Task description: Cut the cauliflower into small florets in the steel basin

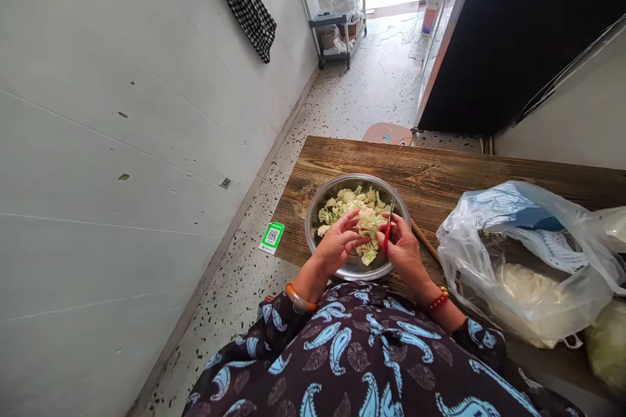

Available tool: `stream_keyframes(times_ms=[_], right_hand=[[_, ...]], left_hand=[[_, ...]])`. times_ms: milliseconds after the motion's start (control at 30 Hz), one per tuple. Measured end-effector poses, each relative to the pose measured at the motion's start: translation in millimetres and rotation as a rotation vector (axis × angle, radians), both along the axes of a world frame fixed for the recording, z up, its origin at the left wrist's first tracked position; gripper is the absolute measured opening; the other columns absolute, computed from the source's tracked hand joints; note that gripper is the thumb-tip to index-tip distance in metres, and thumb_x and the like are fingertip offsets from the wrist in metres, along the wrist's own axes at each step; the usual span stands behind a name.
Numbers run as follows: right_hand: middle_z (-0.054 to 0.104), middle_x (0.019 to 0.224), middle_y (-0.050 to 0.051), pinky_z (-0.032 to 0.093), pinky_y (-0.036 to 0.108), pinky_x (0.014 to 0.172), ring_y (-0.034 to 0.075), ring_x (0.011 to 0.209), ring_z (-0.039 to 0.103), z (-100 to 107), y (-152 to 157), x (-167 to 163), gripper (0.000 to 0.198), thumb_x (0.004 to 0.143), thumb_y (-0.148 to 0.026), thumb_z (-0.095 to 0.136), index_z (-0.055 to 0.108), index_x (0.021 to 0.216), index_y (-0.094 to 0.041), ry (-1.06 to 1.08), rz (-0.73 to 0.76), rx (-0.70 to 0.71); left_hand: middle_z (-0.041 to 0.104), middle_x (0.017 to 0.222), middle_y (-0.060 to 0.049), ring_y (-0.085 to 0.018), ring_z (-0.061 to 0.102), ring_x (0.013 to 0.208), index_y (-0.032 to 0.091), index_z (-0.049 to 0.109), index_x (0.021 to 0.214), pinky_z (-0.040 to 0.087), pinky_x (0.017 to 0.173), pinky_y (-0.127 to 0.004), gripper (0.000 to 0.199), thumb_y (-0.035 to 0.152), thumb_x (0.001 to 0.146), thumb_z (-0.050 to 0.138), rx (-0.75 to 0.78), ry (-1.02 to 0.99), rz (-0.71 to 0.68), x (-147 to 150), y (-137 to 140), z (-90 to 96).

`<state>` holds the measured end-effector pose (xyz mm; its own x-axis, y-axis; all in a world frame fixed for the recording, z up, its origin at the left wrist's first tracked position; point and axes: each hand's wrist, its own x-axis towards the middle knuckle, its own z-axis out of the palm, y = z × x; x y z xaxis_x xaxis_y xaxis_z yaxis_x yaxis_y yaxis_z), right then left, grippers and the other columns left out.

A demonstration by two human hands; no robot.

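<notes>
Over a round metal bowl [310, 221] on the wooden table, my left hand [336, 244] is closed on a piece of cauliflower [368, 221]. My right hand [405, 247] has its fingers around the red handles of a pair of scissors [387, 239], whose blades point up and away from me. The right fingertips are close beside the held piece; whether they touch it I cannot tell. Several cut cauliflower florets [346, 197] lie in the bowl under and beyond my hands. My wrists and forearms cover part of the near rim.
A clear plastic bag [518, 273] sits right of the bowl, with chopsticks [424, 240] between them. A green QR card [272, 237] hangs at the table's left edge. Beyond the table [440, 172] are a pink stool [388, 133] and a wheeled shelf cart [332, 19]. A white wall runs along the left.
</notes>
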<state>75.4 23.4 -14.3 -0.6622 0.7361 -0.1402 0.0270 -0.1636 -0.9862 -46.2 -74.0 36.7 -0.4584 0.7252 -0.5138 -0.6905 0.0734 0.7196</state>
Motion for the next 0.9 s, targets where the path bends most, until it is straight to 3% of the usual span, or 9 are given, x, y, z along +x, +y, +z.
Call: stream_keyframes(times_ms=[67, 133, 267, 500, 700, 900], right_hand=[[0.064, 0.084, -0.001, 0.053, 0.027, 0.062, 0.015, 0.070, 0.062, 4, 1, 2, 0.049, 0.076, -0.037, 0.075, 0.056, 0.118, -0.023, 0.047, -0.012, -0.242], [0.061, 0.083, -0.003, 0.051, 0.023, 0.059, 0.012, 0.065, 0.058, 8, -1, 2, 0.052, 0.071, -0.038, 0.079, 0.057, 0.116, -0.024, 0.078, -0.031, -0.383], [0.060, 0.083, -0.003, 0.052, 0.021, 0.058, 0.011, 0.066, 0.057, 14, -5, 2, 0.053, 0.068, -0.035, 0.083, 0.059, 0.114, -0.024, 0.105, -0.036, -0.422], [0.063, 0.086, -0.002, 0.054, 0.022, 0.060, 0.013, 0.072, 0.059, 19, -8, 3, 0.054, 0.068, -0.036, 0.084, 0.059, 0.114, -0.024, 0.103, -0.001, -0.488], [0.065, 0.084, -0.001, 0.049, 0.022, 0.060, 0.013, 0.070, 0.058, 24, -4, 12, 0.055, 0.076, -0.043, 0.078, 0.059, 0.124, -0.023, 0.075, 0.074, -0.415], [0.065, 0.074, 0.001, 0.045, 0.025, 0.061, 0.014, 0.064, 0.054, 16, 2, 46, 0.058, 0.079, -0.049, 0.072, 0.065, 0.125, -0.015, -0.070, 0.318, -0.176]], left_hand=[[0.064, 0.113, -0.008, -0.017, 0.064, 0.091, 0.018, 0.062, 0.119, 0.057, 0.077, -0.031, 0.052, 0.007, 0.069, 0.068, -0.033, 0.021, -0.019, -1, -4, -1.5], [0.066, 0.105, -0.009, -0.016, 0.065, 0.083, 0.016, 0.062, 0.118, 0.056, 0.066, -0.027, 0.049, 0.017, 0.071, 0.075, -0.054, 0.015, -0.027, -1, -5, -4.2], [0.066, 0.098, -0.008, -0.016, 0.066, 0.076, 0.015, 0.059, 0.116, 0.054, 0.058, -0.025, 0.053, 0.030, 0.069, 0.081, -0.062, 0.032, -0.008, 2, -4, -7.6], [0.066, 0.091, -0.004, -0.012, 0.062, 0.067, 0.017, 0.056, 0.120, 0.049, 0.049, -0.020, 0.061, 0.018, 0.064, 0.079, -0.085, 0.137, 0.013, 9, 1, -1.7], [0.066, 0.088, -0.002, -0.009, 0.059, 0.058, 0.015, 0.060, 0.109, 0.046, 0.046, -0.019, 0.051, 0.022, 0.062, 0.077, -0.127, 0.163, 0.044, 7, 2, -0.8], [0.062, 0.079, 0.001, -0.008, 0.055, 0.052, 0.014, 0.059, 0.107, 0.043, 0.043, -0.018, 0.050, 0.027, 0.062, 0.078, -0.163, 0.253, 0.141, -2, 0, -0.6]])
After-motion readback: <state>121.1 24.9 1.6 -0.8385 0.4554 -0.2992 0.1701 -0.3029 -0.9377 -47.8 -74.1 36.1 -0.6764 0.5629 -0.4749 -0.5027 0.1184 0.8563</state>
